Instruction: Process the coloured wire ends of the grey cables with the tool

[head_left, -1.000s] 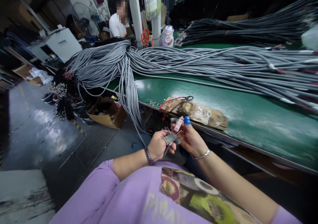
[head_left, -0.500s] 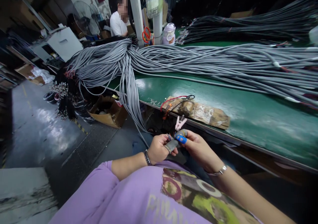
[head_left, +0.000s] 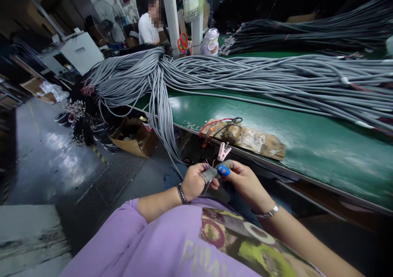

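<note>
Close to my body, below the bench edge, my left hand is closed around the end of a grey cable, its thumb in a grey cover. Thin coloured wires fan out above that thumb. My right hand meets it fingertip to fingertip, pinched at the wires, with blue tape on the thumb and a greyish wrap on a finger. What lies between the fingertips is mostly hidden. Just beyond them a pink clip stands at the bench edge.
A taped cardboard piece with red and black leads lies on the green bench. Grey cables stretch across it, some hanging over the edge. An open carton sits below left. A person sits farther back.
Both hands stay together in nearly the same place. The coloured wires now spread more visibly above my left thumb, one orange wire standing up between the hands. The view has shifted slightly.
</note>
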{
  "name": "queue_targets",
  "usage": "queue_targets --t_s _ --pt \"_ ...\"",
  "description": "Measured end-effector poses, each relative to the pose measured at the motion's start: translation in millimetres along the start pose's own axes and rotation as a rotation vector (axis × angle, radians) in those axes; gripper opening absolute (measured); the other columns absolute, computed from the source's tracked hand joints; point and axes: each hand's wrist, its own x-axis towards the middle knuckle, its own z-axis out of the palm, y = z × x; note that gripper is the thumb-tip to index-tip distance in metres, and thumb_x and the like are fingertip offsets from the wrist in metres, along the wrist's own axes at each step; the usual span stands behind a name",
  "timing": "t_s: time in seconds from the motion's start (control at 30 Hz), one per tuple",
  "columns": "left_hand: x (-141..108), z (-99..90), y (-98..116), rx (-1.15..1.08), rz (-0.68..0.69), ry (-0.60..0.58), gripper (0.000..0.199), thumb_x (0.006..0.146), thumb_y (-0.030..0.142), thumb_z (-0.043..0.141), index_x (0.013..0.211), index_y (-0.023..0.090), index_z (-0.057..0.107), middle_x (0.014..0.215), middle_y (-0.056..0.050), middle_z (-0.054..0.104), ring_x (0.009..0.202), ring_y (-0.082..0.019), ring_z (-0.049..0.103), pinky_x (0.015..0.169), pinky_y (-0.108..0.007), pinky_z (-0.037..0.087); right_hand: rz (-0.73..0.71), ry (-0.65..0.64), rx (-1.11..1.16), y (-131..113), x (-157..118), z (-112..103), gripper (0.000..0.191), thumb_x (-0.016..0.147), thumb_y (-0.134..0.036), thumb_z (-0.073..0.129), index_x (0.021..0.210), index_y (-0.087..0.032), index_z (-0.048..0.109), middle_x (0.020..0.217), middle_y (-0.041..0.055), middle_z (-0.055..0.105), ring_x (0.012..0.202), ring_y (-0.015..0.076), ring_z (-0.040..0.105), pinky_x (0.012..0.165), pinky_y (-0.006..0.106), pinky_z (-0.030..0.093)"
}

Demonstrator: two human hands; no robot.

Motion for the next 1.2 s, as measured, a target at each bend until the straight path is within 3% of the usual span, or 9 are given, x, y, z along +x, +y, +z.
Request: queue_targets --t_s 0.23,0.33,0.53,0.67,0.8,1.03,1.2 --pt "3.0 5.6 7.8 -0.165 -0.015 0.022 0.05 0.059 0.057 0.076 0.07 0.011 0.06 0.052 -0.002 0.059 0.042 -0.01 0.053 0.044 -0.023 0.046 0.162 -0.078 0.393 0.3 21.0 -7.4 0.046 0.063 -0.065 0.073 0.073 -0.02 0.067 0.066 0.0012 0.061 0.056 0.013 0.051 0.058 0.029 0.047" --pt "4.4 11.2 10.4 -0.168 -0.008 0.003 0.052 0.058 0.058 0.077 0.07 0.01 0.06 0.053 -0.002 0.059 0.041 -0.01 0.053 0.043 -0.022 0.045 0.123 -0.081 0.363 -0.8 32.8 -4.1 0.049 0.068 -0.069 0.066 0.076 -0.021 0.068 0.064 0.0005 0.059 0.055 0.0131 0.049 0.055 0.027 0.045" --pt "2.6 16.5 12.2 -0.13 0.061 -0.024 0.054 0.059 0.06 0.077 0.069 0.01 0.06 0.054 -0.003 0.06 0.044 -0.01 0.055 0.046 -0.023 0.047 -0.011 0.024 0.247 -1.6 37.5 4.5 0.053 0.071 -0.074 0.059 0.064 -0.021 0.065 0.056 0.0 0.055 0.051 0.0134 0.048 0.049 0.028 0.04" --pt "-1.2 16.5 16.4 -0.091 0.091 -0.087 0.053 0.06 0.059 0.077 0.07 0.009 0.062 0.056 -0.004 0.061 0.046 -0.011 0.057 0.049 -0.024 0.049 0.084 -0.059 0.382 -1.7 38.4 4.6 0.054 0.069 -0.073 0.062 0.069 -0.02 0.068 0.057 0.0015 0.059 0.049 0.0133 0.052 0.045 0.026 0.043" --pt "5.6 17.9 9.5 -0.158 0.061 -0.043 0.052 0.062 0.059 0.076 0.071 0.009 0.062 0.054 -0.002 0.06 0.043 -0.01 0.055 0.046 -0.023 0.048 0.2 -0.155 0.55 0.7 42.4 2.4 0.05 0.07 -0.067 0.066 0.079 -0.019 0.072 0.061 0.0028 0.066 0.051 0.0156 0.06 0.047 0.027 0.051" --pt "14.5 19.9 -2.2 -0.157 -0.004 -0.025 0.052 0.061 0.058 0.075 0.072 0.01 0.06 0.053 -0.002 0.06 0.041 -0.009 0.053 0.044 -0.022 0.046 0.187 -0.267 0.66 4.4 42.8 6.1 0.041 0.073 -0.064 0.066 0.083 -0.024 0.068 0.062 -0.0007 0.068 0.035 0.0151 0.055 0.033 0.028 0.046" --pt "13.3 19.3 -2.6 -0.13 -0.023 -0.023 0.054 0.06 0.06 0.075 0.072 0.01 0.059 0.053 -0.002 0.059 0.041 -0.01 0.053 0.043 -0.023 0.045 0.183 -0.251 0.65 3.9 40.5 7.0 0.047 0.071 -0.069 0.064 0.082 -0.023 0.068 0.063 0.0 0.067 0.042 0.0159 0.06 0.037 0.028 0.049"
